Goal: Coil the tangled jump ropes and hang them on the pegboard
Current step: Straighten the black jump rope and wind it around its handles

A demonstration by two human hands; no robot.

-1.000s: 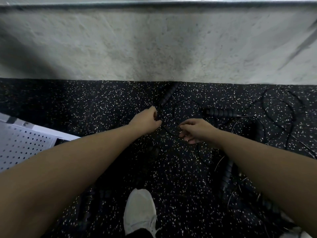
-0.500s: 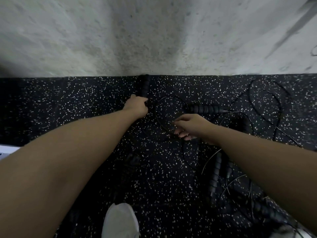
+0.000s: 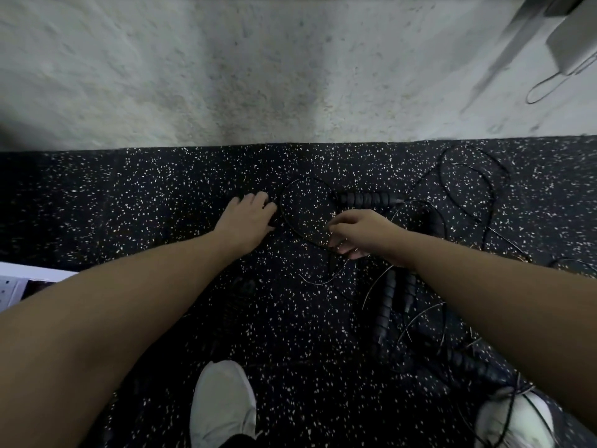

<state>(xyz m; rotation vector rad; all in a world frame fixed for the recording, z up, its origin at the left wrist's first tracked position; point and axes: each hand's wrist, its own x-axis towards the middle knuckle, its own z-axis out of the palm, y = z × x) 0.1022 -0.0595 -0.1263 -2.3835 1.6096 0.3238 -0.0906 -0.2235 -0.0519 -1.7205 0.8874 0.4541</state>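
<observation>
Thin black jump ropes (image 3: 468, 189) lie tangled on the speckled black floor mat. One cord forms a round loop (image 3: 307, 211) between my hands. My left hand (image 3: 248, 218) is at the loop's left side, fingers curled over a dark handle that is mostly hidden under it. At the loop's lower right, my right hand (image 3: 358, 231) pinches the cord. A ribbed black handle (image 3: 368, 198) lies just beyond my right hand. More ribbed handles (image 3: 384, 305) lie under my right forearm. A corner of the white pegboard (image 3: 13, 286) shows at the left edge.
A rough concrete wall (image 3: 290, 76) rises right behind the mat. A white object (image 3: 575, 37) with a wire loop sits at the top right. My shoes (image 3: 223, 402) stand on the mat, with cords over the right shoe (image 3: 517, 418).
The handle that stuck up past my left hand towards the wall is now hidden under that hand. My right hand keeps its pinch on the loop. The view has shifted.
</observation>
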